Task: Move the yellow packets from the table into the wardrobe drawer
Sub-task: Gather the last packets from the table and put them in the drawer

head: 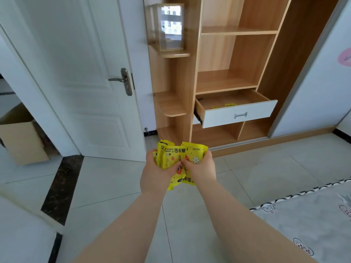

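Both my hands grip a bunch of several yellow packets [175,154] held out in front of me over the tiled floor. My left hand [155,175] clasps the left side of the bunch and my right hand [201,168] clasps the right side. Ahead and to the right, the wardrobe drawer [237,113] with a white front and metal handle stands pulled out. A few yellow packets [226,105] lie inside it, partly hidden by the drawer front.
The wooden wardrobe [228,54] has bare shelves and a sliding door [313,82] pushed right. A white room door [85,73] stands at the left, a cardboard box [20,137] beyond it. A bed [313,221] fills the lower right corner.
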